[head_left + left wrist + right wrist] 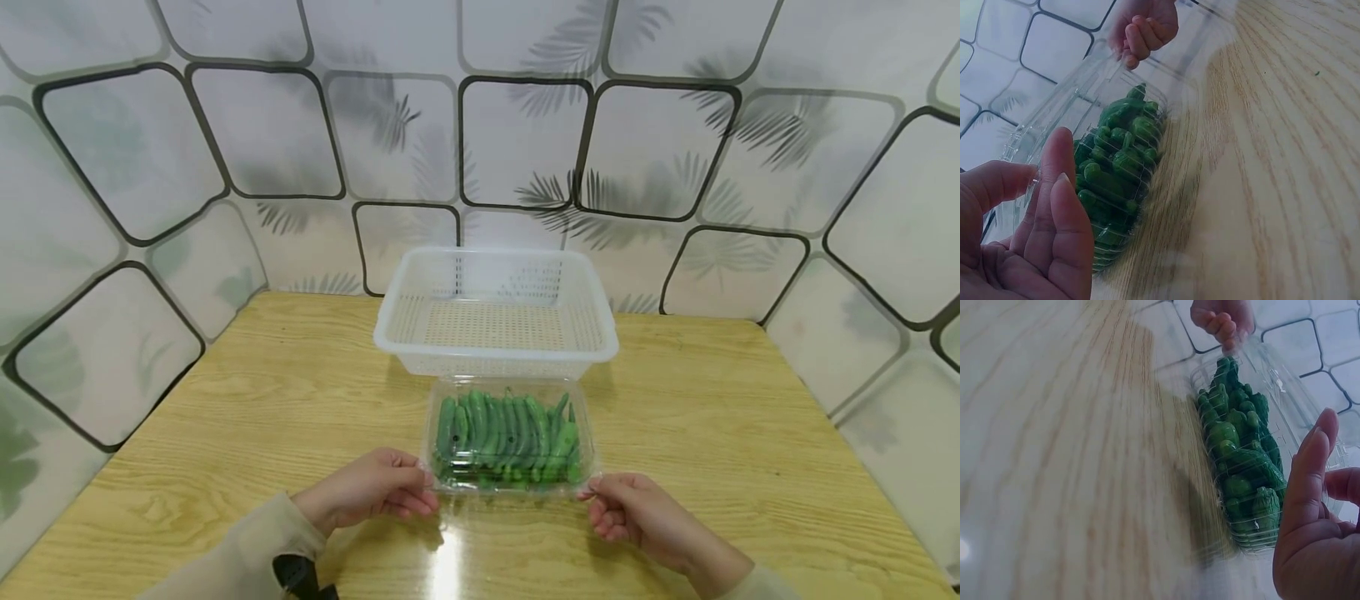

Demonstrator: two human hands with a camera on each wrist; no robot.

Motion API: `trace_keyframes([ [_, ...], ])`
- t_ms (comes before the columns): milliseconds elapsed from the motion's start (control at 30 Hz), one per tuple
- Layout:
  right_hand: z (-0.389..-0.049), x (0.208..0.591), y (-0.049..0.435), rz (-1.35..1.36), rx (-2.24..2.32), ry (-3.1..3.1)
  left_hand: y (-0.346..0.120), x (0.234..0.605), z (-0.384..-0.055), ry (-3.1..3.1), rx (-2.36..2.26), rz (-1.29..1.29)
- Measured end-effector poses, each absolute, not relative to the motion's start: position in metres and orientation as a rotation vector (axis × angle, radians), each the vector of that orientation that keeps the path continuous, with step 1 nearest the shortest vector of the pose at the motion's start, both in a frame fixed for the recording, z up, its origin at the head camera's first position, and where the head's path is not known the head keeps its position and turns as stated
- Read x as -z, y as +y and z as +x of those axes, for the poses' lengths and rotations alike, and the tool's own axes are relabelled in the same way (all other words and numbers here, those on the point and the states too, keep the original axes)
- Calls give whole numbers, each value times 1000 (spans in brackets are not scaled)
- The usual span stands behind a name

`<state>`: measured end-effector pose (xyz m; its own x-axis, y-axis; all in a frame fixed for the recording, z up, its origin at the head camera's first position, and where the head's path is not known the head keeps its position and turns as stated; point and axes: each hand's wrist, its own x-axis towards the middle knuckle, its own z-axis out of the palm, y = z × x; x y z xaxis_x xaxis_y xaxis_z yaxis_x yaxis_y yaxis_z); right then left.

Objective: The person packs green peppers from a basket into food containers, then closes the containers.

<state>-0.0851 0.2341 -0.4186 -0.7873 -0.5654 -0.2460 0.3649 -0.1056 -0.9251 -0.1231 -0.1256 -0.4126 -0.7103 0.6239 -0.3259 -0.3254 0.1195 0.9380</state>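
A clear plastic clamshell container (512, 492) sits at the middle of the wooden table, its lid down. Long green pods (517, 437) lie side by side inside it; both wrist views show their stubby ends through the ribbed wall. At the container's near left corner my left hand (375, 489) pinches the rim between thumb and index finger. My right hand (637, 512) pinches the opposite near corner, its other fingers curled below. In the left wrist view, the left thumb (1007, 181) presses on the clear rim.
Right behind the container stands a white perforated plastic basket (495, 353) with nothing in it. A wall covering (525, 142) with dark rounded squares and leaf prints rises at the back and sides of the wooden table (720, 433).
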Motion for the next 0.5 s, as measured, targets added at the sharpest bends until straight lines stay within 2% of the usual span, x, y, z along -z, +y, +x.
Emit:
trace_keyframes([
  [500, -84, 418, 232, -209, 1948, 1548, -126, 412, -127, 1682, -1670, 296],
])
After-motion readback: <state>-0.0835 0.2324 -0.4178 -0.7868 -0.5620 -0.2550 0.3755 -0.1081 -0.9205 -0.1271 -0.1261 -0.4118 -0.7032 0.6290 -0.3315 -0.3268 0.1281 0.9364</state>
